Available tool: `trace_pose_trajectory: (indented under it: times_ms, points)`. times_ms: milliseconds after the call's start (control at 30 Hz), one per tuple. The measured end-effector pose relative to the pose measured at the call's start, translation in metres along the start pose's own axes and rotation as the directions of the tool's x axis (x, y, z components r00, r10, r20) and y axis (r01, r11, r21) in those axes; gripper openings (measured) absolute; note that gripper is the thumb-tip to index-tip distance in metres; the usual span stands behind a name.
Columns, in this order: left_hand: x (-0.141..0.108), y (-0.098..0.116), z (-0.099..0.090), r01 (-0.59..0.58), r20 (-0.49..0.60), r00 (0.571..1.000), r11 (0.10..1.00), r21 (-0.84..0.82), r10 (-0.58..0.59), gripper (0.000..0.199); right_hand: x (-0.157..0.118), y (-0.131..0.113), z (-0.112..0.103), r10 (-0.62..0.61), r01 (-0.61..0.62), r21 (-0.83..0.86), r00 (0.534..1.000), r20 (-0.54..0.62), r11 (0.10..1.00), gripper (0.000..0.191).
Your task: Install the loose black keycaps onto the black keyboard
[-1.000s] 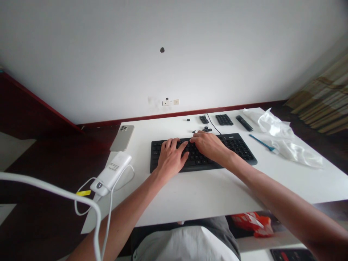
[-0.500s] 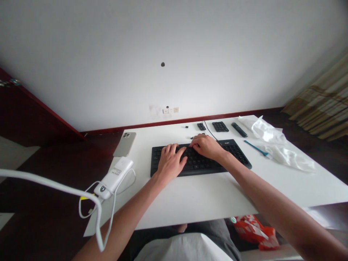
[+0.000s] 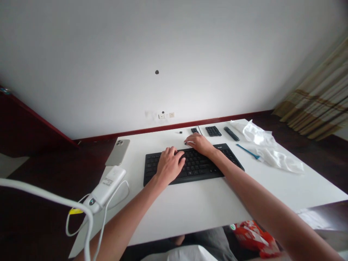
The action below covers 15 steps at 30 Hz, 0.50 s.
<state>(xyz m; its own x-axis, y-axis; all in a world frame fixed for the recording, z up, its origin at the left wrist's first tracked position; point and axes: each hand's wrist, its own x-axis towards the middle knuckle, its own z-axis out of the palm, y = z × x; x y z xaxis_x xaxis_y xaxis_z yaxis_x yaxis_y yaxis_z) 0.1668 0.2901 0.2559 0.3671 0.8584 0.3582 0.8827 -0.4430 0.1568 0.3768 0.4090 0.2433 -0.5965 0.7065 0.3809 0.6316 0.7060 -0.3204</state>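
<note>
A black keyboard (image 3: 201,167) lies on the white table (image 3: 174,206). My left hand (image 3: 170,163) rests on its left half with the fingers spread. Just past the keyboard's back edge, my right hand (image 3: 199,143) reaches to the table, fingers bent down over something small and dark that I cannot make out. Behind that hand sits a small group of black keycaps (image 3: 194,130), partly hidden. A single black keycap (image 3: 181,132) lies to their left, and a larger block of keycaps (image 3: 213,131) to their right.
A black stick-like object (image 3: 231,133), a blue brush (image 3: 248,151) and crumpled white plastic (image 3: 280,159) lie on the right. On the left are a phone (image 3: 117,152) and a white power bank (image 3: 107,186) with a looping white cable. A red bag (image 3: 254,235) shows below the table.
My right hand has moved off the keyboard to the table behind it. My left hand stays on the keyboard. The camera view has shifted slightly.
</note>
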Motion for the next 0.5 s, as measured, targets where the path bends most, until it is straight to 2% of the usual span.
trace_pose_trajectory:
  times_ms: [333,500]
  points:
    - [-0.0036,-0.003,-0.0001,0.004,-0.003,1.0,0.999,-0.033,-0.004,0.03,0.0038,-0.0015,0.0029,0.11,-0.108,-0.052,0.992,0.054,0.993,0.011]
    - [-0.0065,-0.0034,0.001,0.007,-0.002,1.0,1.0,-0.031,-0.007,0.031,0.0042,-0.0008,-0.001,0.122,-0.12,-0.021,0.987,0.105,0.993,0.017]
